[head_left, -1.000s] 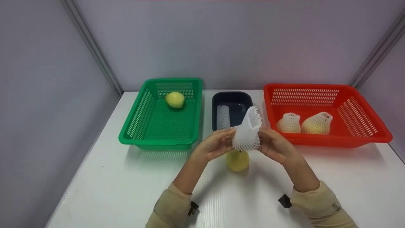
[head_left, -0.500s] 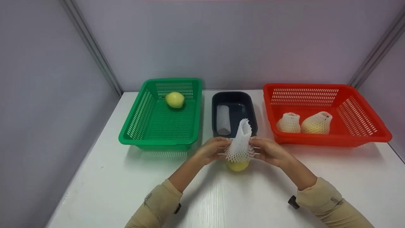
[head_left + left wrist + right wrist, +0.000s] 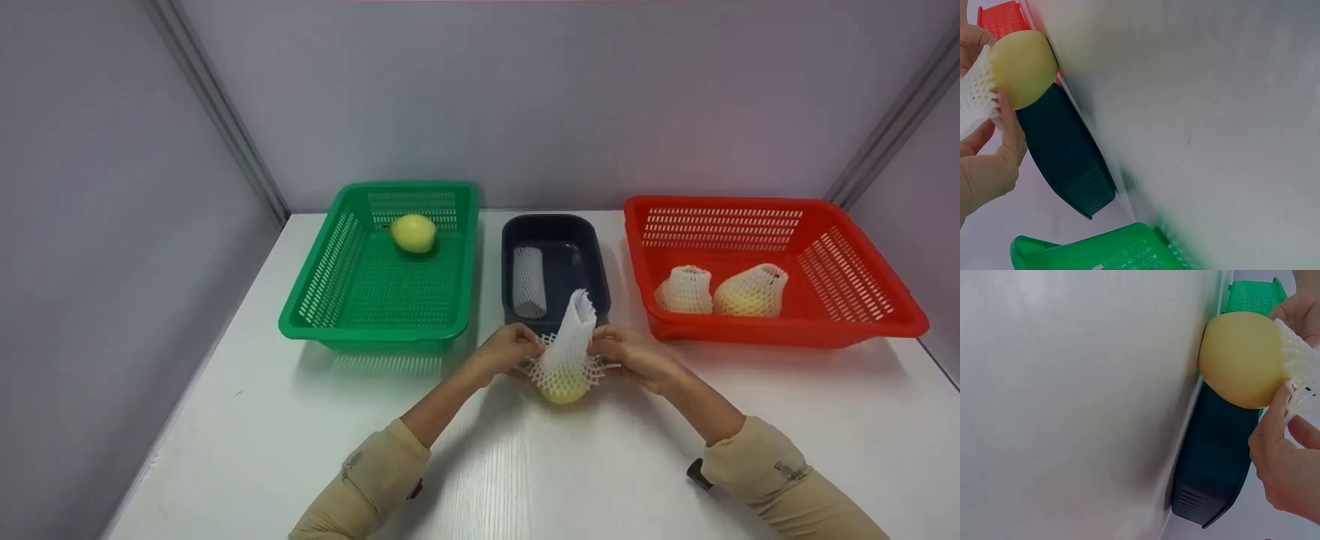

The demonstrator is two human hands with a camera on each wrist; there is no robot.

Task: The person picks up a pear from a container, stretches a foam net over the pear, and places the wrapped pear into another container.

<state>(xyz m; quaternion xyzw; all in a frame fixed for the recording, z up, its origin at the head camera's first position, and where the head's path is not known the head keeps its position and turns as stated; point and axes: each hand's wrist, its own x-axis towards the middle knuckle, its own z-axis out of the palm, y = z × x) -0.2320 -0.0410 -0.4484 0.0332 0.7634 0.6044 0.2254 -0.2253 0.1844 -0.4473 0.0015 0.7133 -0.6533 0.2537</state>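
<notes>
A yellow pear (image 3: 564,394) stands on the white table, its upper part covered by a white foam net sleeve (image 3: 574,349). My left hand (image 3: 504,352) pinches the sleeve's flared lower edge on the left side. On the opposite side, my right hand (image 3: 631,357) pinches the same edge. In the left wrist view the pear's rounded bottom (image 3: 1024,67) shows bare below the netting, with a finger against it. The right wrist view likewise has the bare pear (image 3: 1241,360) beside my fingertips. The sleeve's narrow top points upward and gapes.
A green basket (image 3: 375,334) at left holds one bare pear (image 3: 413,233). Behind my hands, a dark blue tray (image 3: 555,221) holds another net sleeve (image 3: 529,283). The red basket (image 3: 780,327) at right holds two sleeved pears (image 3: 750,294). Walls (image 3: 540,105) enclose the table.
Both hands have lowered the foam sleeve from above the pear onto it. Its bottom edge has spread wider and sits further down the fruit. The baskets' contents look the same.
</notes>
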